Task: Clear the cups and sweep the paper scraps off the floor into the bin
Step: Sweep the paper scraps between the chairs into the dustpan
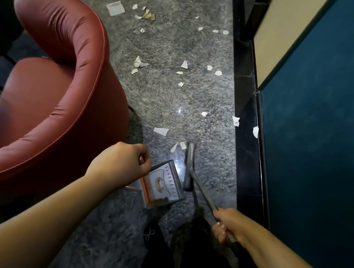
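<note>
Gripping the grey metal dustpan [162, 184] by its handle, the left hand [122, 163] faced the right hand [228, 226] curled round the slim grey broom [189, 168], while light, flimsy white paper scraps [161, 131] lay scattered at twelve o'clock, probably best swept gently.

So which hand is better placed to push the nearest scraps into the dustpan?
The right hand. It grips the broom handle, and the broom head rests on the floor just below the nearest scraps. The left hand holds the dustpan beside the broom, so it can only receive them.
</note>
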`<move>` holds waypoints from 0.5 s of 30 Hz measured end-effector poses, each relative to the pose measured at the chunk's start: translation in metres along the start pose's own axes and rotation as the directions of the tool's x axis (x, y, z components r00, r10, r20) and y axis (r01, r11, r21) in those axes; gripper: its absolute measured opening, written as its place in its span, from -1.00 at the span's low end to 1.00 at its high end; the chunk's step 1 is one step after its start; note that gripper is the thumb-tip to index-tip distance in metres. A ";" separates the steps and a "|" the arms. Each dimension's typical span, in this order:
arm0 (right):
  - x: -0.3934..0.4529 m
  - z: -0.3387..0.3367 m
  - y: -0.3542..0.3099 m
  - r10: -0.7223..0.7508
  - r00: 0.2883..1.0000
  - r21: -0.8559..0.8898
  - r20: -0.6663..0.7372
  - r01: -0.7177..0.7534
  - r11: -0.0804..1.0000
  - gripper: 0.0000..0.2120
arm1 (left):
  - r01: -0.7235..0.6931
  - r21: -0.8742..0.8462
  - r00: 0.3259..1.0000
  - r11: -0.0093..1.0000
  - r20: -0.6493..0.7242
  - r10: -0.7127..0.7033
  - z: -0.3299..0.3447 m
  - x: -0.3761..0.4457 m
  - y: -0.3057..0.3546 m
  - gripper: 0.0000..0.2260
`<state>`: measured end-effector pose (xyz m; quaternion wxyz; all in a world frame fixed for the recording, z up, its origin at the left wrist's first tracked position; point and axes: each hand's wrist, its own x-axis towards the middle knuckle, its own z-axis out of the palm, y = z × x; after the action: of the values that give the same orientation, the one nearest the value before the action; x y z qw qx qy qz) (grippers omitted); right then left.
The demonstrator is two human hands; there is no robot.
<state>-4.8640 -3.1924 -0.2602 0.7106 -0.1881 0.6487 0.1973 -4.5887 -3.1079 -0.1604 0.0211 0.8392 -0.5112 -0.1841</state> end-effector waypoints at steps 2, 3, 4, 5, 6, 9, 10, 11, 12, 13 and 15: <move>-0.006 0.002 0.002 0.047 0.997 0.041 0.061 -0.050 0.998 -0.75 | -0.004 -0.010 1.000 1.000 -0.001 0.004 0.000 -0.002 -0.002 -0.83; -0.011 0.003 0.002 0.061 0.995 0.056 0.081 -0.066 0.996 -0.72 | -0.008 -0.015 1.000 1.000 -0.004 0.007 0.000 -0.004 -0.003 -0.83; -0.018 0.005 0.002 0.059 0.994 0.065 0.087 -0.065 0.996 -0.71 | -0.009 -0.019 1.000 1.000 -0.009 0.009 0.001 -0.005 -0.005 -0.83; -0.026 0.008 0.003 0.038 0.996 0.068 0.079 -0.043 0.997 -0.73 | -0.008 -0.022 1.000 1.000 -0.015 0.008 0.001 -0.007 -0.007 -0.83; -0.034 0.012 0.004 0.004 0.998 0.059 0.055 -0.008 0.998 -0.76 | -0.006 -0.025 1.000 1.000 -0.018 0.006 0.001 -0.010 -0.009 -0.83; -0.051 0.027 0.009 -0.122 0.992 -0.064 -0.008 0.121 0.991 -0.83 | -0.014 -0.040 1.000 0.999 -0.017 0.014 0.001 -0.017 -0.015 -0.83; -0.054 0.031 0.011 -0.153 0.988 -0.113 -0.023 0.150 0.982 -0.83 | -0.016 -0.047 1.000 0.999 -0.015 0.015 0.000 -0.019 -0.017 -0.83; -0.056 0.033 0.011 -0.184 0.982 -0.153 -0.042 0.175 0.973 -0.83 | -0.014 -0.053 1.000 0.999 -0.010 0.013 -0.001 -0.020 -0.018 -0.83; -0.059 0.035 0.011 -0.214 0.975 -0.185 -0.065 0.199 0.962 -0.84 | -0.012 -0.058 1.000 0.998 -0.006 0.011 -0.002 -0.021 -0.020 -0.83; -0.059 0.034 0.011 -0.245 0.965 -0.203 -0.089 0.223 0.953 -0.84 | -0.008 -0.062 1.000 0.998 -0.001 0.008 -0.003 -0.022 -0.023 -0.82; -0.062 0.030 0.011 -0.298 0.948 -0.200 -0.114 0.272 0.941 -0.80 | 0.017 -0.075 1.000 0.997 0.008 -0.016 -0.005 -0.025 -0.028 -0.82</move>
<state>-4.8492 -3.1693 -0.1963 0.6631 -0.3580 0.6430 0.1366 -4.5728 -3.0738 -0.1545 0.0491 0.8414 -0.4970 -0.2067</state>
